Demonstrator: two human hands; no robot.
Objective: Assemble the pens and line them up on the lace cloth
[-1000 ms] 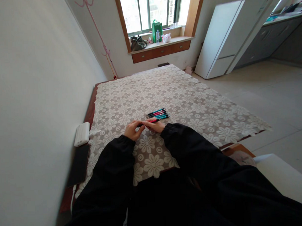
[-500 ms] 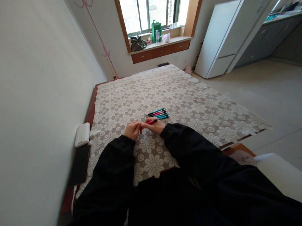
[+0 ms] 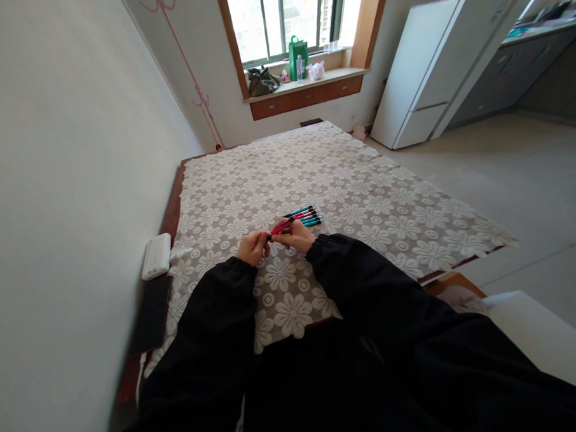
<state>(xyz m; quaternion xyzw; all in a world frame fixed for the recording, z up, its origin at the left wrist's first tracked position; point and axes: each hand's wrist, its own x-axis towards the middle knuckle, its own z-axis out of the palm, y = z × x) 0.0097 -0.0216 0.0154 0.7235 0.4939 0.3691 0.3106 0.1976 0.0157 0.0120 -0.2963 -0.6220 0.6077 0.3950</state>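
Left hand: the left hand [image 3: 252, 247] is curled, with its fingertips pinching the near end of a thin red and black pen [image 3: 281, 227]. It sits just above the cloth, close to the table's near edge.
Right hand: the right hand [image 3: 296, 235] is closed around the same pen, a bit farther along it. The two hands are touching or almost touching.
Red pen: it is held up off the cloth, tilted, with its far end pointing away toward the other pens.
Other pens: a small row of thin blue, red and black pens [image 3: 307, 215] lies flat on the cloth just past the right hand. They lie side by side and touch one another. How many there are is hard to tell.
Table: the big table is covered by a white lace cloth with a flower pattern [image 3: 344, 188]. The table's dark wooden edge [image 3: 173, 205] shows on the left side.
White box: a small white box with round corners [image 3: 157, 255] lies at the left edge of the table, near the wall.
Black thing: a flat black thing [image 3: 151, 314] lies at the near left corner, just in front of the white box.
Sleeves: both arms wear black sleeves [image 3: 212, 334] that reach over the near edge.
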